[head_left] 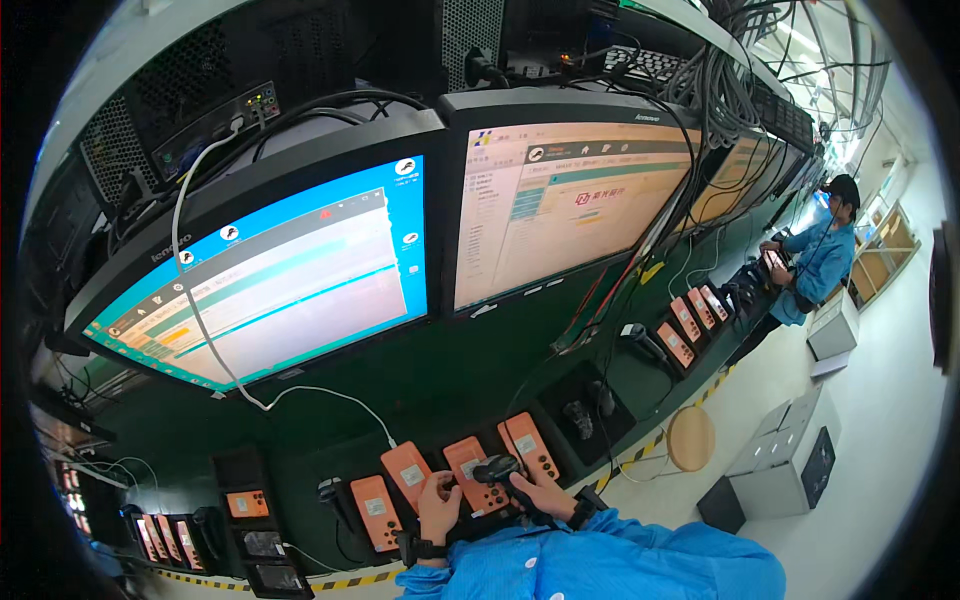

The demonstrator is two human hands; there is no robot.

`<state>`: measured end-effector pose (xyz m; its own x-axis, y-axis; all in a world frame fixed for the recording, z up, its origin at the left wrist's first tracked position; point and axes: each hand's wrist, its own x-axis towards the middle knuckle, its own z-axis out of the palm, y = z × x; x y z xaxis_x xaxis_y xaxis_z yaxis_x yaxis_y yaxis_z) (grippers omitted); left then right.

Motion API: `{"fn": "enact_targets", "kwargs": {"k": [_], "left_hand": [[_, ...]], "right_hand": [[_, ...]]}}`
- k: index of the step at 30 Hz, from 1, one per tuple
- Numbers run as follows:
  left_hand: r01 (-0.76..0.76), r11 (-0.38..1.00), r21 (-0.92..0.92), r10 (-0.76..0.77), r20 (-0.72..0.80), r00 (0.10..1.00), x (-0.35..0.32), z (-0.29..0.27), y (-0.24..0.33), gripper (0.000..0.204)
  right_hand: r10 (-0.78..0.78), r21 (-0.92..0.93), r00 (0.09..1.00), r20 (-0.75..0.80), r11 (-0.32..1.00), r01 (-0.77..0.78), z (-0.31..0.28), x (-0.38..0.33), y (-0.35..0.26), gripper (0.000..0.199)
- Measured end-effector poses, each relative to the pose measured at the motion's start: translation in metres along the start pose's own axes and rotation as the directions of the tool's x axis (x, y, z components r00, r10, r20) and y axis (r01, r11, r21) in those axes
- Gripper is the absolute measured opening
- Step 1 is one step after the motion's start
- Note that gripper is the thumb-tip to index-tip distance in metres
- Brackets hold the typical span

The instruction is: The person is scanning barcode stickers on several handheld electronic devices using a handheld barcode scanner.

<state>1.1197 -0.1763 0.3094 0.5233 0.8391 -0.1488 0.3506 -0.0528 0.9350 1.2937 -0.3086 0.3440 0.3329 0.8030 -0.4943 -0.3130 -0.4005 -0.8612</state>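
Observation:
Several orange phones lie in a row before me, backs up, with pale labels. My left hand [438, 512] is closed around the lower end of one orange phone [404, 468], whose top end meets a white cable [340, 392]. Part of that phone is hidden by my fingers. In my right hand [546, 494] is a black handheld barcode scanner [498, 467], held over another phone [462, 452]. One more phone [371, 505] lies left of my left hand, and another [527, 440] beyond the scanner to the right.
Two large monitors [432, 300] stand behind the green bench top [350, 410], under computer cases and bundled cables [715, 85]. A black tray [590, 405] sits to the right. Further along, a co-worker in blue [820, 255] holds a phone. A round stool [691, 439] and cartons [785, 450] stand on the floor.

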Motion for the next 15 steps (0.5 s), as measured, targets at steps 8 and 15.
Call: {"fn": "enact_targets", "kwargs": {"k": [8, 15], "left_hand": [[-0.007, 1.0, 0.013, 0.007, 0.003, 1.0, 0.0, 0.002, -0.003, 0.031], [-0.003, 0.999, 0.044, 0.002, 0.021, 1.0, -0.001, 0.013, -0.016, 0.035]], "right_hand": [[0.03, 0.004, 0.998, 0.049, 1.0, -0.03, -0.004, 0.002, 0.006, 0.033], [-0.163, -0.073, 0.979, -0.124, 0.985, 0.154, -0.038, 0.001, -0.024, 0.026]]}}
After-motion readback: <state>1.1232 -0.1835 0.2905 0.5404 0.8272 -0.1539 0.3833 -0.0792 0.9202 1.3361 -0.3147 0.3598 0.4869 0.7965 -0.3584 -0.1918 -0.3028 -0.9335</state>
